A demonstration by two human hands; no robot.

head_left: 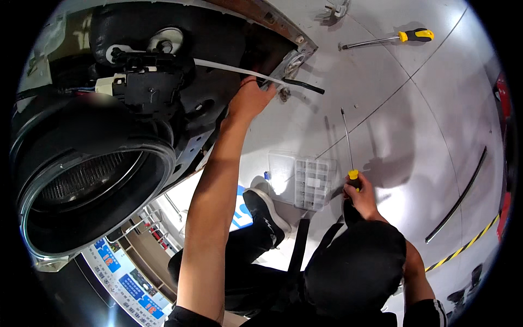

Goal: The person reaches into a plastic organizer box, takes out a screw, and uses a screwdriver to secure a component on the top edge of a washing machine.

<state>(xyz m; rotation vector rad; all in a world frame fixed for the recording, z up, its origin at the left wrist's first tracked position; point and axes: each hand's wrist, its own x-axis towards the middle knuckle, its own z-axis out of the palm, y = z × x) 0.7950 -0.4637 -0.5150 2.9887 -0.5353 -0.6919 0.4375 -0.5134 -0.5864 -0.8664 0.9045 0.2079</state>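
Observation:
On the left is an opened front-loading washing machine (166,155), with its round door opening and dark inner parts showing. My left hand (251,101) reaches to its upper right edge, beside a white strip (234,68) and a short black tube (305,85). Most of that hand's fingers are hidden behind the machine's parts, so its grip cannot be made out. Low over the floor, my right hand (362,197) is closed around the yellow and black handle of a screwdriver (348,141), whose thin shaft points away from me.
A second, larger screwdriver (387,39) lies at the far right. Near my shoe (264,212) stands a clear compartment box (314,184) with its lid up. A long black strip (457,199) and yellow-black tape (463,245) are on the right of the tiled floor.

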